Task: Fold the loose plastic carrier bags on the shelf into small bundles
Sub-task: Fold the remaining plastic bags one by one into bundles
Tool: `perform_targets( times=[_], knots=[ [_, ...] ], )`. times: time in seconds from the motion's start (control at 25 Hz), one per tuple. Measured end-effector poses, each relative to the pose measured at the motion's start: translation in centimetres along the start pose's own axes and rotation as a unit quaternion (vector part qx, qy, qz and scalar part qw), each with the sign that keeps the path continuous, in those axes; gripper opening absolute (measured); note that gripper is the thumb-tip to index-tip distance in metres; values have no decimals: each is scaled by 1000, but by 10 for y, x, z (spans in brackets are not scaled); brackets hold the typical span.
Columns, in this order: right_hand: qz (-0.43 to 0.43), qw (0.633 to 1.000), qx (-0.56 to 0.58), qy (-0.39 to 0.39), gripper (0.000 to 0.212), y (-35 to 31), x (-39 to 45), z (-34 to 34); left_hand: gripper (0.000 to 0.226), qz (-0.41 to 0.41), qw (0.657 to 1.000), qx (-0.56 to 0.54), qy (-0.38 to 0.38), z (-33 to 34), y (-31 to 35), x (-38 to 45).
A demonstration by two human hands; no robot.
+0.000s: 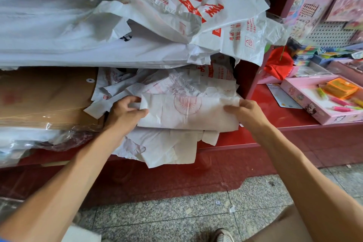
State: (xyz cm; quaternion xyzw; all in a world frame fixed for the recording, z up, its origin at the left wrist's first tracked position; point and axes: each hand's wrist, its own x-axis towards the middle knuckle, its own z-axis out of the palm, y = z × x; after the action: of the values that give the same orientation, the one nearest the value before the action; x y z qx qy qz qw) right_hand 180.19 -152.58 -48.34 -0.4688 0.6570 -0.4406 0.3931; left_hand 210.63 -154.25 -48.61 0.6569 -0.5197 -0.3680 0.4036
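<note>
A white plastic carrier bag (186,112) with a faint red round print lies flattened into a wide strip on the red lower shelf (231,139). My left hand (125,113) pinches its left end, fingers curled round a folded corner. My right hand (245,112) pinches its right end between thumb and fingers. Under the strip lie more crumpled white bags (169,149) that hang over the shelf's front edge. Behind it several loose white bags (153,84) with red print fill the shelf's back.
A heap of white bags with red lettering (196,10) spills off the upper shelf (78,53). Brown envelopes (45,94) stack at the left, clear wrapping (59,137) in front of them. A pink box of stationery (322,102) sits at the right. Grey speckled floor (176,212) lies below.
</note>
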Motion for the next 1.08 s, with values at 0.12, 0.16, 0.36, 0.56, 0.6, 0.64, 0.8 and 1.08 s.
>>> perform_targets(
  times=[0.12,0.16,0.36,0.56,0.6,0.64,0.8,1.08],
  knots=[
    [59,988,-139,4,38,8,3,2,23,-22,992,124,13,4,-12,1],
    [65,985,-159,19,41,8,2,3,17,-25,994,106,10,5,-13,1],
    [37,991,-28,-122,31,-1,0,-13,50,3,989,-29,-144,-5,-5,2],
    [-34,966,-116,-227,55,9,2,-15,56,47,993,61,-88,-6,-5,2],
    [-42,974,-127,-182,43,8,2,-14,47,47,995,52,-75,-6,-4,1],
    [-50,981,-123,-142,32,6,1,-14,35,53,996,44,-64,-6,-2,1],
    [-96,995,-3,-25,9,-2,0,-23,34,53,996,-7,-75,-11,1,1],
    [141,972,26,-186,21,-2,-6,-19,14,-68,984,-136,-96,-2,-3,-2]
  ],
)
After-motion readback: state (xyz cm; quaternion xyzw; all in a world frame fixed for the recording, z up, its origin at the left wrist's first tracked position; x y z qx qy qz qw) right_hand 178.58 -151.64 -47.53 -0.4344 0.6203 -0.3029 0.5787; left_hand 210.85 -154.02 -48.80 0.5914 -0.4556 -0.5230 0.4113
